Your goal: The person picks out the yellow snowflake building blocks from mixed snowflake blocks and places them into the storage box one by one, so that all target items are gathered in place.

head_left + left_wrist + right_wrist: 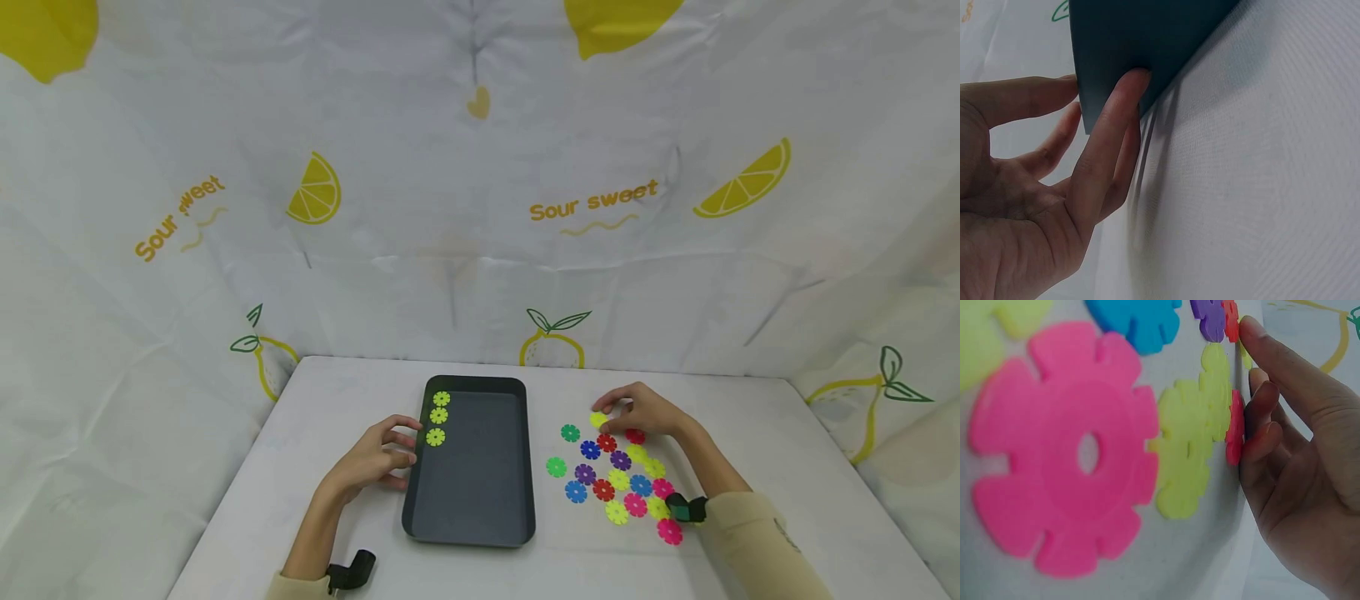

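Note:
A dark grey tray (472, 467) lies on the table, with three yellow-green flower-shaped discs (436, 437) in a column inside its upper left. My left hand (372, 456) is at the tray's left side, its spread, loosely bent fingers touching the outer wall (1110, 69). On the right, my right hand (643, 411) has thumb and fingertips around the edges of a yellow flower-shaped disc (598, 419) at the top of a scattered group. In the right wrist view that disc (1245, 355) is mostly hidden behind the thumb.
Several loose notched discs lie right of the tray, among them a green disc (556, 467), a purple disc (585, 474) and a pink disc (670, 532). Some overlap. A lemon-print cloth (450, 208) hangs behind the white table (352, 379).

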`<state>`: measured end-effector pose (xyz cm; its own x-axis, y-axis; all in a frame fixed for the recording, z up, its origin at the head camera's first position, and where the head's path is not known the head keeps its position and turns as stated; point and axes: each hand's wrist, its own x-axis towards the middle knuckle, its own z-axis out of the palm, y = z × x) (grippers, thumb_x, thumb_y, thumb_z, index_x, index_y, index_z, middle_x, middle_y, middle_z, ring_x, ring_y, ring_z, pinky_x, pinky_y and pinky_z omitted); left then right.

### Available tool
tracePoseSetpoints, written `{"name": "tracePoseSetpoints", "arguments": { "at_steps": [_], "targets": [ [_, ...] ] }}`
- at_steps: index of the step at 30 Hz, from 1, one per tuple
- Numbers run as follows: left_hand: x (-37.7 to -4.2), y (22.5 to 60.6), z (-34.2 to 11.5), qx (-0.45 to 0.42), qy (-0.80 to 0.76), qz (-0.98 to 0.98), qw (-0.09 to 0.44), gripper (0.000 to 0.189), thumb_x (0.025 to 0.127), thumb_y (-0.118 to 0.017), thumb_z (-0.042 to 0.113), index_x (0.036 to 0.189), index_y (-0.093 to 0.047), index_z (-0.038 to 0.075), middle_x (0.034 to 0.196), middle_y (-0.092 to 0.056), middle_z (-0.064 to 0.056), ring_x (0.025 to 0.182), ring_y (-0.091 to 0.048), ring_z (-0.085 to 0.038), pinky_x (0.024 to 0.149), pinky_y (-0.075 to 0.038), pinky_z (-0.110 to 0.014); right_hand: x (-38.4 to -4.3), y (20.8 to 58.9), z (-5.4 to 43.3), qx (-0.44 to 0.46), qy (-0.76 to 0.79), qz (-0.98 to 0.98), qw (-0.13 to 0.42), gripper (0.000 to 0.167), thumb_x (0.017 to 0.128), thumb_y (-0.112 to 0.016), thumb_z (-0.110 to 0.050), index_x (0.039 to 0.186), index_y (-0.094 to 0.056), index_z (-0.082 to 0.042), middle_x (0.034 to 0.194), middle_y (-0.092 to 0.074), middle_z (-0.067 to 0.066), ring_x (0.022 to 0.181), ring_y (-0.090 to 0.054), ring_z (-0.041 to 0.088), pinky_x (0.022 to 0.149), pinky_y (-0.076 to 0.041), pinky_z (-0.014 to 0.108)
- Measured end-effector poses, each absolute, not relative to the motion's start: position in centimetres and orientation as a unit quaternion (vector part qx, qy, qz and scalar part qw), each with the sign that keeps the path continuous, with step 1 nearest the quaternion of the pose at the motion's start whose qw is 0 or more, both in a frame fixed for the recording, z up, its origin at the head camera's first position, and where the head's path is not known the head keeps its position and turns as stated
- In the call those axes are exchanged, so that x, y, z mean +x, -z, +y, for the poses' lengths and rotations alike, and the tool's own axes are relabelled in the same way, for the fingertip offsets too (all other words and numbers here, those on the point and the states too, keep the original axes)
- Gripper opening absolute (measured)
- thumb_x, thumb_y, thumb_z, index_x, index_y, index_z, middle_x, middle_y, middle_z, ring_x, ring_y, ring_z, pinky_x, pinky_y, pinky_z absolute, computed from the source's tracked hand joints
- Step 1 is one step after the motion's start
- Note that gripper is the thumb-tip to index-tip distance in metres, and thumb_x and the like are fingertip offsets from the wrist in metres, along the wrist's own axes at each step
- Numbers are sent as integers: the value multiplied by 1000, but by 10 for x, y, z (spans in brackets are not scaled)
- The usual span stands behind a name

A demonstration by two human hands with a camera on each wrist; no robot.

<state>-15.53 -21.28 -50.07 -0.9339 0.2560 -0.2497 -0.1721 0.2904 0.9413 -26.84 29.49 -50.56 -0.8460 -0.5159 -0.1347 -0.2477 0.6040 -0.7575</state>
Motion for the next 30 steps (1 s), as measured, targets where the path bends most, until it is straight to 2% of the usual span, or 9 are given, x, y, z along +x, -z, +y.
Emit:
{"name": "tracePoseSetpoints", "arguments": {
  "at_steps": [5,12,22,30],
  "targets": [
    [-155,501,-213,27,-595,783,180,60,92,-71,4,150,-53,7,131,-61,-25,97,-69,-26,71,-68,-41,-270,506,297,-219,398,872,182,35,92,-86,-14,124,-77,-1,111,-71,20,66,-57,11,62,-52,18],
    [-155,499,-213,25,-594,783,182,60,93,-71,4,149,-53,8,132,-61,-25,98,-69,-26,71,-68,-41,-270,508,297,-216,389,878,178,33,93,-86,-16,122,-79,-3,110,-71,17,72,-56,10,61,-49,18],
    [-153,499,-213,27,-595,783,180,60,93,-70,4,150,-52,7,131,-60,-25,96,-69,-26,71,-68,-41,-263,505,290,-204,405,874,173,32,92,-86,-15,119,-73,-4,114,-68,19,77,-59,16,64,-56,21],
    [-154,498,-212,25,-595,783,180,60,92,-71,3,149,-52,8,130,-61,-24,96,-68,-26,71,-68,-40,-259,502,288,-197,374,895,143,33,90,-88,-20,118,-75,-7,108,-72,12,86,-62,17,68,-60,23]
  ]
}}
